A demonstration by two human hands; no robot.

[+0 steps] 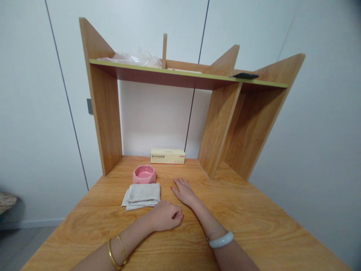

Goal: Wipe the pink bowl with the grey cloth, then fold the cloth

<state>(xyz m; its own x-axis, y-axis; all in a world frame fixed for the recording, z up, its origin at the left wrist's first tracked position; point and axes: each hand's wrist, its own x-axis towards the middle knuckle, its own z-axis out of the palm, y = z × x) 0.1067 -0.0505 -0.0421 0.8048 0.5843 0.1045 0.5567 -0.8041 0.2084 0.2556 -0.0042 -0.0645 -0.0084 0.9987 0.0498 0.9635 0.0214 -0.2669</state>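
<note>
My left hand [167, 216] rests on the wooden desk [248, 222] with its fingers curled into a loose fist, and nothing shows in it. Just behind it lies a folded light grey cloth [144, 194]; the hand is at the cloth's near right corner. Beyond the cloth stands a pink faceted ashtray [144, 174], its bowl facing up. My right hand [184, 191] lies flat on the desk to the right of the cloth, palm down, fingers stretched out and holding nothing.
A pale yellow box [167, 156] with printed lettering stands at the back of the desk. Over it runs a wooden shelf [180, 74] on upright panels. Up there are a clear plastic bag [135, 58] and a dark flat object [246, 75].
</note>
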